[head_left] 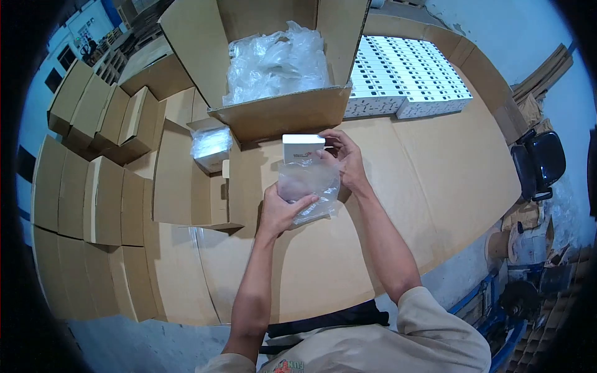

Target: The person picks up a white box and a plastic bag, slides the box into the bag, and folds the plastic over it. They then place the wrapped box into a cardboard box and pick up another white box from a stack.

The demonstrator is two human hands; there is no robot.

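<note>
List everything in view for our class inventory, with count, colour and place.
small box: one, white, at right hand
plastic bag: one, clear, at left hand
large carton: one, brown, top centre
loose plastic: uncounted, clear, inside it
stacked boxes: many, white, upper right
smaller open carton: one, brown, left
wrapped contents: uncounted, white, inside it
other cartons: several, brown, far left
table: one, brown, centre
chair: one, black, right
hands: two, bare, centre

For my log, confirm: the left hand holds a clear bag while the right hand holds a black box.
Wrong colour: the head view shows a white box, not black. The left hand holds the clear bag, the right hand the box.
</note>
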